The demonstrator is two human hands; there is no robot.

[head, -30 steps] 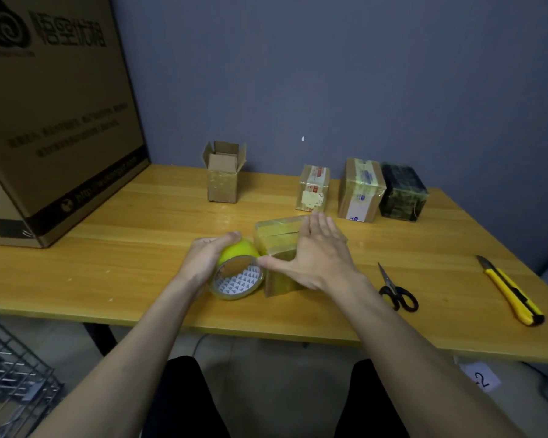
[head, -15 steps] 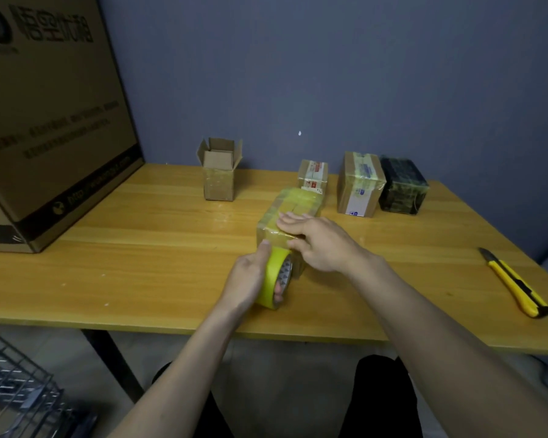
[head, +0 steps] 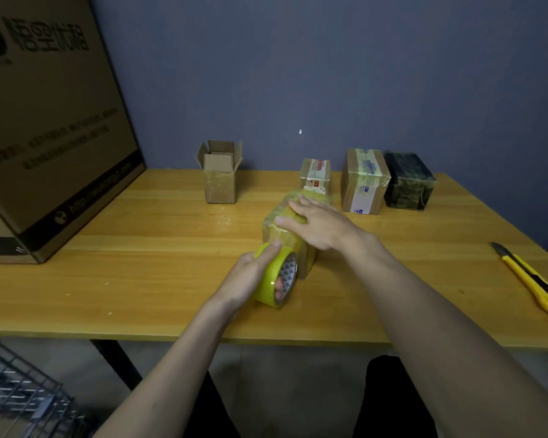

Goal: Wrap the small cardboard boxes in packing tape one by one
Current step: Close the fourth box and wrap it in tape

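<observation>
Wooden surface [head: 140, 279] against a blue-grey wall [head: 329, 74].
At centre, the left hand [head: 250, 276] grips a yellow tape roll [head: 274, 279]; the right hand [head: 317, 226] presses flat, fingers straight, on the glossy taped box [head: 285, 235].

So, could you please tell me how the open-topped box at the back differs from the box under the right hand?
The open-topped box stands upright with flaps up, untouched; the box under the right hand is closed, glossy with yellowish tape, pressed by the right hand. The first sits nearer the wall, the second mid-table. Both are small cardboard boxes.
</observation>
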